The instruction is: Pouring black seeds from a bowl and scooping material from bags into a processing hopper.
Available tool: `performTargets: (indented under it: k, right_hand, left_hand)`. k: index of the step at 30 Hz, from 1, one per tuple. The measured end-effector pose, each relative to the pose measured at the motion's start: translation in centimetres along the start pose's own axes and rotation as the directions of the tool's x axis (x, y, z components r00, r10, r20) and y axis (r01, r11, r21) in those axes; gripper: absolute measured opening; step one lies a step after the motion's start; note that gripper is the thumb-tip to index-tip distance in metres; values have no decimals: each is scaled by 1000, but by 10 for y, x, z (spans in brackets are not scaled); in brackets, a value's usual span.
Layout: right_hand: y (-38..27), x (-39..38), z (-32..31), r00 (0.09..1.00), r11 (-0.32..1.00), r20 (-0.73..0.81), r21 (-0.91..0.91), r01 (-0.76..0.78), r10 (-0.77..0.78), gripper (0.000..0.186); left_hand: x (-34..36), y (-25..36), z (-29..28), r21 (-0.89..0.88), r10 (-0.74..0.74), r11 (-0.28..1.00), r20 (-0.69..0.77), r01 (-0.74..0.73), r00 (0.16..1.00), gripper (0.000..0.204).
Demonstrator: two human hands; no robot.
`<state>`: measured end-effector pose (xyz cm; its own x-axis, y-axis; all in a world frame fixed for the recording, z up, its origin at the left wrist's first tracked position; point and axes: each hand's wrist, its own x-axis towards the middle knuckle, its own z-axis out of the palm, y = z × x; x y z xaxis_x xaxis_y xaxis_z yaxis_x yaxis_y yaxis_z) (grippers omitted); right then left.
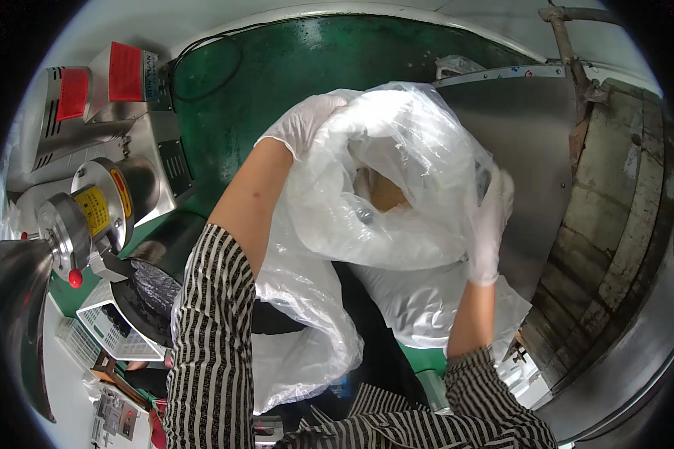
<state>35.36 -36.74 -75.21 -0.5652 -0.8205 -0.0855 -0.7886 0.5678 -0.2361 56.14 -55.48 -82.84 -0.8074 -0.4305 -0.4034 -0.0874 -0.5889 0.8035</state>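
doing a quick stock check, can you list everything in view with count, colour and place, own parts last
held plastic bag: 1, clear whitish, centre
material: uncountable, tan, inside it
loose plastic bag: 1, clear, lower centre
pale bag: 1, whitish, below held bag
metal panel: 1, grey, right
block wall: 1, grey, far right
pipework: uncounted, brownish, upper right
machinery: at least 1, silver, left
basket: at least 1, white, lower left
black plastic: uncounted, black, lower left
cable: at least 1, black, upper left
green surface: 1, green, background
small lower-left items: too unclear to count
striped sleeves: 2, dark and light, lower edge
left hand: 1, white-gloved, bag's left rim
right hand: 1, white-gloved, bag's right side
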Motion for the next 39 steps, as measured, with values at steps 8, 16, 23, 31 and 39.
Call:
performTargets:
  k: [8,16,23,31,39]
  right_hand:
    - [-54,56,99,886,888,152,-81,453,-438,65]
    - [-34,93,111,677,954,708,298,-27,-202,37]
    - [-20,122,126,562,202,806,591,-781,-184,35]
    - [-6,123,148,590,-97,800,583,-807,-104,24]
    - [20,157,130,810,848,561,336,-410,169,36]
  left_hand:
    - [-1,1,-15,663,360,683,58,-305,931,25]
    - [-124,-16,115,919,102,85,377,-386,920,27]
    - [-128,-106,18,966,-119,-63,-257,251,959,25]
    - [-52,-75,42,880,573,355,-471,315,670,66]
    - [-21,-132,17,86,-296,935,-347,345,890,62]
